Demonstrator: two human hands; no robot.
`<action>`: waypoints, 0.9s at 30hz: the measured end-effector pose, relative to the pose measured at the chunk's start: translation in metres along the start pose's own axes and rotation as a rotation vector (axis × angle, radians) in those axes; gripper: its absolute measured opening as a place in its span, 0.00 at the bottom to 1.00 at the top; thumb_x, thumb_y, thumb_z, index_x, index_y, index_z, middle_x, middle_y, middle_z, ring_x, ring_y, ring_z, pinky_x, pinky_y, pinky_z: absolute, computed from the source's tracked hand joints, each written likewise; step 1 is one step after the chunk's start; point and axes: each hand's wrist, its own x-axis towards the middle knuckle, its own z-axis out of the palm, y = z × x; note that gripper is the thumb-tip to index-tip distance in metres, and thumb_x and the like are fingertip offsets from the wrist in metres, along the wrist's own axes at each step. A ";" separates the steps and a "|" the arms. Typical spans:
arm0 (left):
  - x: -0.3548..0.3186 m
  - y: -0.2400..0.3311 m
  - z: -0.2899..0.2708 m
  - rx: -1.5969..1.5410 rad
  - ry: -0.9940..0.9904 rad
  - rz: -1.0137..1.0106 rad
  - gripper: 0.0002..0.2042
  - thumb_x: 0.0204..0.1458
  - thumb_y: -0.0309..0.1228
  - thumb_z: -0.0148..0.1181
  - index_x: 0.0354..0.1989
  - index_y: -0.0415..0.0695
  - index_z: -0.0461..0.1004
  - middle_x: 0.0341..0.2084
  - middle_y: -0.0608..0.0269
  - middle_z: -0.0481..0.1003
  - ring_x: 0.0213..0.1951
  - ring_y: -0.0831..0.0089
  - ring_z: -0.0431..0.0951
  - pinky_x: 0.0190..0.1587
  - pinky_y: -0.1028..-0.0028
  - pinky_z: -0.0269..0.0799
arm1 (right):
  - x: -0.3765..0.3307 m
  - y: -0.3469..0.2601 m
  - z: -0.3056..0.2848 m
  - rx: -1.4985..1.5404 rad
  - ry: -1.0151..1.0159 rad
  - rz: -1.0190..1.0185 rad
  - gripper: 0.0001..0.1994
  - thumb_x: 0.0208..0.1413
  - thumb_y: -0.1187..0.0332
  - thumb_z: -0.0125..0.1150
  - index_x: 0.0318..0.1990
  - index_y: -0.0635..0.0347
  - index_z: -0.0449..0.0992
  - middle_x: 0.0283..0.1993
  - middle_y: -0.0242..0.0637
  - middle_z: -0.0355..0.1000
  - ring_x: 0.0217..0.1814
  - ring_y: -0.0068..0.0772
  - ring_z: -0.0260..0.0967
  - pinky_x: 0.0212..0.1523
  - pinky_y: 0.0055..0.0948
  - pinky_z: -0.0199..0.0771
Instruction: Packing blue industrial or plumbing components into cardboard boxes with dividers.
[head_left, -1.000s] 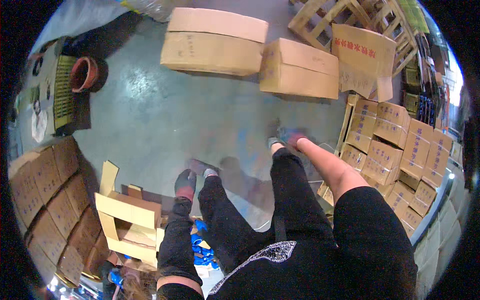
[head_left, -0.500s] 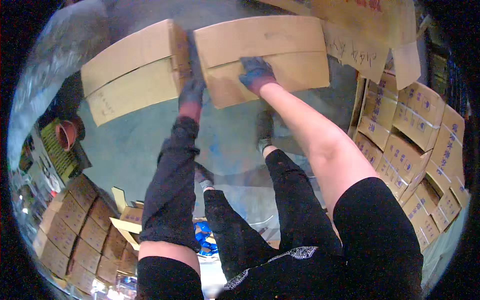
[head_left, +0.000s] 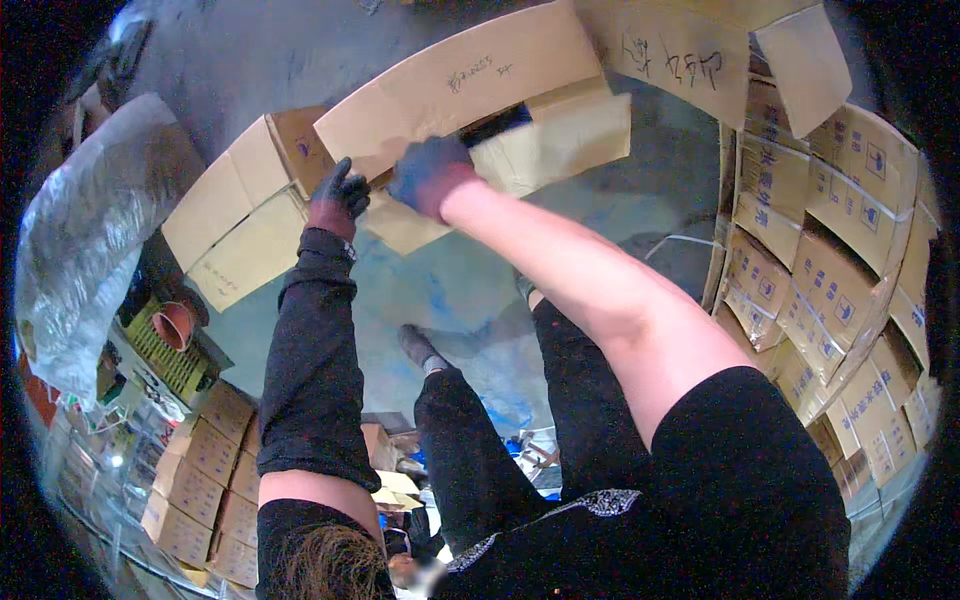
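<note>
Head view: both gloved hands, left hand (head_left: 338, 197) and right hand (head_left: 430, 173), curl fingers around the cardboard box (head_left: 470, 85) edge (mid-lift, I'd say), so next it needs a steady carry.

Matt brown cardboard box (head_left: 480, 85), rough; knit cloth gloves on left hand (head_left: 338, 198) & right hand (head_left: 430, 175). Glossy crinkled plastic sheet (head_left: 90, 240). Smooth painted concrete floor (head_left: 300, 50).

Warehouse; stacked cartons (head_left: 820, 270); bare concrete floor (head_left: 450, 290)
</note>
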 end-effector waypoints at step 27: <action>0.023 0.100 0.045 1.653 -0.073 1.176 0.12 0.49 0.37 0.50 0.38 0.45 0.72 0.34 0.51 0.73 0.37 0.52 0.73 0.39 0.57 0.69 | -0.161 -0.043 0.205 2.367 0.744 1.268 0.25 0.42 0.60 0.67 0.48 0.52 0.66 0.46 0.28 0.66 0.46 0.29 0.63 0.43 0.33 0.65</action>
